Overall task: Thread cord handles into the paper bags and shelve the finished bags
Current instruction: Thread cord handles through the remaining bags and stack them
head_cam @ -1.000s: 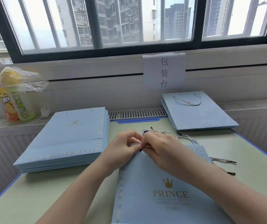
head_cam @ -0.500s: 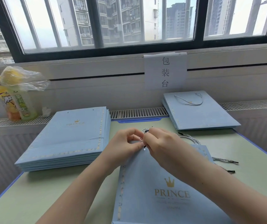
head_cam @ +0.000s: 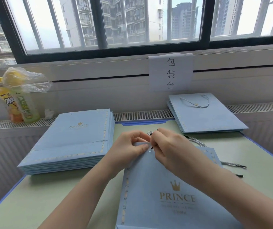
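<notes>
A light blue paper bag [head_cam: 169, 192] printed PRINCE lies flat on the green table in front of me. My left hand [head_cam: 129, 146] pinches the bag's top edge beside a small punched hole. My right hand [head_cam: 170, 146] pinches the black-tipped end of a grey-white cord [head_cam: 194, 140] right at that hole. The rest of the cord curls on the table behind my hands. Two more loose cords [head_cam: 233, 165] lie to the right of the bag.
A stack of unthreaded blue bags [head_cam: 73, 138] lies at the left. A smaller pile of bags with a cord handle [head_cam: 205, 113] rests at the back right on the radiator ledge. Drink bottles under a plastic bag [head_cam: 18, 100] stand far left. A paper sign [head_cam: 170, 71] hangs below the window.
My hands have stayed at the bag's top edge. The right hand's fingers shifted slightly, bringing the cord tip down to the hole.
</notes>
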`<move>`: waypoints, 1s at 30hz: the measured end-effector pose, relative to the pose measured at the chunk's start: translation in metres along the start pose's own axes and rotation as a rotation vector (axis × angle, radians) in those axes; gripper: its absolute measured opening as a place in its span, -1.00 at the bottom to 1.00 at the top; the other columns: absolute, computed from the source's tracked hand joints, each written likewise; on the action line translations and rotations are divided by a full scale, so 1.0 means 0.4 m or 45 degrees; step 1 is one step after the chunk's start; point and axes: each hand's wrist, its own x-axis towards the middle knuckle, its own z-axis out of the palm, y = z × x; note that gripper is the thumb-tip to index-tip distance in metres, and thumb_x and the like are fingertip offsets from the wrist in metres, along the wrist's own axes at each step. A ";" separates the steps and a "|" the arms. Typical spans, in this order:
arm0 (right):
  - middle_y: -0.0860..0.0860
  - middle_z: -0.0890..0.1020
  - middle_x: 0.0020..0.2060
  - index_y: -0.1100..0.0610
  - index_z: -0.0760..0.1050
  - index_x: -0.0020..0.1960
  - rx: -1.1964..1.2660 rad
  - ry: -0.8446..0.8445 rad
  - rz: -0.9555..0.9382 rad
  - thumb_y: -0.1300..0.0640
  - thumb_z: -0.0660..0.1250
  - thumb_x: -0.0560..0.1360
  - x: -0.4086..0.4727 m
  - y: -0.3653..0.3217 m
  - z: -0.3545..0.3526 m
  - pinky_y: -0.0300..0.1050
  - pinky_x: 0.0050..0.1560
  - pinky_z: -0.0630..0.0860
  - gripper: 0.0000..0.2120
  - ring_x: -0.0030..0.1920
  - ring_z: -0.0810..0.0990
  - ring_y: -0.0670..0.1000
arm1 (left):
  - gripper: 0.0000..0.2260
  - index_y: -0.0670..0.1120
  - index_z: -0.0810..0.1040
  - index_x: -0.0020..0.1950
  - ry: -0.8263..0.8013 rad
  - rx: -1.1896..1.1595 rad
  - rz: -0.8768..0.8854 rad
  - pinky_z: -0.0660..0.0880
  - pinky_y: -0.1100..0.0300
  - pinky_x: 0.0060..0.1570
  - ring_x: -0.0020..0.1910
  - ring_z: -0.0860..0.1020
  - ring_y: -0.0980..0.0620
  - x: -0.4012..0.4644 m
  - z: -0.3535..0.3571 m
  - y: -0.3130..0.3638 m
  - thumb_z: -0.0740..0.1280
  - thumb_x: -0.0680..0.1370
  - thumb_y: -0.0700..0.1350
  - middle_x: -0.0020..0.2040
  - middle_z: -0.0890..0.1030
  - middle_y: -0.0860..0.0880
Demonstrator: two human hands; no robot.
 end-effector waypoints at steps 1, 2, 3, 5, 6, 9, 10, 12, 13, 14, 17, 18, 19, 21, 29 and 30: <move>0.04 0.45 -0.35 0.19 0.40 -0.26 -0.036 -0.016 -0.016 0.38 0.38 0.30 0.001 -0.001 0.001 -0.21 -0.39 0.23 -0.81 -0.40 0.29 -0.01 | -0.87 -0.08 0.62 -0.03 0.003 0.005 0.001 0.55 0.15 -0.08 -0.16 0.62 0.09 0.000 0.000 0.000 0.34 0.53 -0.29 -0.10 0.68 -0.10; 0.04 0.45 -0.35 0.19 0.40 -0.26 -0.059 -0.042 -0.037 0.40 0.40 0.29 0.000 -0.003 0.005 -0.21 -0.40 0.24 -0.79 -0.40 0.30 -0.01 | -0.87 -0.08 0.62 -0.04 0.005 0.009 0.006 0.54 0.16 -0.08 -0.16 0.62 0.10 -0.001 0.000 0.000 0.35 0.53 -0.28 -0.10 0.68 -0.09; 0.04 0.45 -0.35 0.19 0.41 -0.26 -0.080 -0.056 -0.051 0.41 0.41 0.27 -0.001 -0.006 0.009 -0.21 -0.40 0.24 -0.78 -0.39 0.30 -0.01 | -0.88 -0.08 0.62 -0.04 0.005 0.016 0.017 0.53 0.19 -0.09 -0.17 0.61 0.13 -0.001 0.001 0.000 0.35 0.52 -0.28 -0.11 0.69 -0.09; 0.04 0.47 -0.34 0.19 0.42 -0.26 -0.099 -0.082 -0.080 0.40 0.41 0.28 -0.002 -0.012 0.015 -0.21 -0.39 0.25 -0.79 -0.40 0.34 0.00 | -0.88 -0.08 0.61 -0.06 0.000 0.026 0.047 0.51 0.32 -0.14 -0.20 0.60 0.20 -0.003 0.004 0.004 0.36 0.51 -0.28 -0.14 0.69 -0.07; 0.05 0.47 -0.34 0.19 0.42 -0.26 -0.069 -0.092 -0.086 0.38 0.38 0.31 -0.003 -0.014 0.015 -0.21 -0.39 0.26 -0.83 -0.40 0.37 0.02 | -0.89 -0.09 0.61 -0.06 -0.002 0.024 0.058 0.49 0.36 -0.16 -0.22 0.60 0.21 -0.004 0.006 0.005 0.36 0.51 -0.29 -0.16 0.69 -0.07; 0.06 0.51 -0.31 0.19 0.45 -0.22 0.098 -0.095 -0.048 0.21 0.22 0.45 -0.005 -0.016 0.011 -0.16 -0.42 0.35 -0.91 -0.38 0.46 0.08 | -0.91 -0.10 0.61 -0.07 -0.008 0.005 0.069 0.50 0.34 -0.15 -0.22 0.62 0.17 -0.004 0.008 0.008 0.37 0.50 -0.27 -0.17 0.69 -0.09; 0.06 0.53 -0.28 0.18 0.47 -0.19 0.151 -0.104 -0.033 0.18 0.23 0.46 -0.004 -0.016 0.010 -0.14 -0.40 0.37 -0.90 -0.36 0.49 0.09 | -0.91 -0.10 0.62 -0.06 -0.012 -0.005 0.064 0.53 0.29 -0.11 -0.20 0.64 0.12 -0.004 0.007 0.006 0.38 0.50 -0.27 -0.15 0.69 -0.10; 0.05 0.56 -0.24 0.16 0.52 -0.15 0.228 -0.105 0.000 0.19 0.31 0.45 -0.003 -0.013 0.005 -0.15 -0.31 0.35 -0.95 -0.29 0.52 0.09 | -0.90 -0.10 0.62 -0.04 -0.016 -0.019 0.041 0.54 0.16 -0.04 -0.14 0.65 0.03 -0.003 0.006 0.004 0.38 0.50 -0.27 -0.12 0.69 -0.12; 0.04 0.57 -0.22 0.16 0.54 -0.14 0.252 -0.107 0.021 0.19 0.35 0.45 -0.003 -0.012 0.001 -0.14 -0.27 0.35 -0.97 -0.26 0.52 0.08 | -0.89 -0.10 0.62 -0.04 -0.010 -0.018 0.034 0.54 0.15 -0.03 -0.13 0.64 0.01 -0.002 0.005 0.003 0.38 0.50 -0.27 -0.12 0.69 -0.12; 0.03 0.57 -0.21 0.15 0.56 -0.13 0.267 -0.100 0.041 0.19 0.37 0.45 -0.002 -0.009 -0.001 -0.11 -0.25 0.37 -0.97 -0.23 0.53 0.09 | -0.89 -0.10 0.62 -0.04 0.000 -0.017 0.033 0.53 0.16 -0.04 -0.12 0.64 0.00 -0.002 0.005 0.002 0.38 0.50 -0.27 -0.11 0.69 -0.12; 0.02 0.56 -0.24 0.14 0.56 -0.14 0.234 -0.069 0.060 0.14 0.36 0.43 -0.002 -0.004 -0.003 0.02 -0.24 0.48 -0.93 -0.21 0.52 0.10 | -0.91 -0.09 0.63 -0.05 0.034 -0.057 0.021 0.54 0.16 -0.07 -0.13 0.63 -0.01 -0.002 0.008 0.003 0.38 0.51 -0.25 -0.11 0.69 -0.13; 0.01 0.56 -0.26 0.14 0.55 -0.16 0.201 -0.053 0.044 0.13 0.35 0.41 -0.002 -0.003 -0.001 0.04 -0.26 0.49 -0.92 -0.22 0.52 0.10 | -0.91 -0.09 0.64 -0.06 0.044 -0.061 0.019 0.55 0.14 -0.06 -0.12 0.64 -0.03 -0.002 0.009 0.004 0.38 0.52 -0.25 -0.11 0.69 -0.12; 0.00 0.55 -0.28 0.14 0.54 -0.18 0.163 -0.041 0.030 0.12 0.35 0.39 -0.001 -0.004 0.000 0.03 -0.29 0.50 -0.91 -0.25 0.52 0.10 | -0.90 -0.08 0.64 -0.06 0.055 -0.056 0.019 0.55 0.12 -0.05 -0.11 0.64 -0.05 -0.001 0.010 0.003 0.38 0.52 -0.26 -0.11 0.69 -0.11; -0.03 0.54 -0.31 0.11 0.55 -0.21 0.148 -0.029 0.022 0.08 0.35 0.38 0.002 -0.003 0.001 -0.03 -0.31 0.49 -0.90 -0.27 0.51 0.07 | -0.89 -0.07 0.64 -0.07 0.072 -0.053 0.018 0.55 0.14 -0.07 -0.14 0.64 -0.02 -0.002 0.010 0.003 0.37 0.52 -0.26 -0.13 0.69 -0.11; 0.00 0.55 -0.28 0.15 0.56 -0.16 0.235 -0.006 -0.020 0.16 0.34 0.42 -0.001 0.002 0.007 -0.27 -0.20 0.24 -0.94 -0.25 0.48 0.05 | -0.88 -0.08 0.65 -0.07 0.079 -0.058 -0.025 0.54 0.17 -0.04 -0.12 0.64 0.00 -0.006 0.005 0.013 0.36 0.51 -0.27 -0.13 0.69 -0.12; 0.00 0.54 -0.30 0.16 0.55 -0.18 0.193 0.015 -0.042 0.17 0.34 0.41 -0.001 0.001 0.010 -0.29 -0.22 0.21 -0.95 -0.28 0.47 0.04 | -0.87 -0.09 0.65 -0.05 0.057 -0.049 -0.042 0.54 0.15 0.01 -0.08 0.65 -0.03 -0.005 0.002 0.012 0.35 0.52 -0.27 -0.12 0.69 -0.11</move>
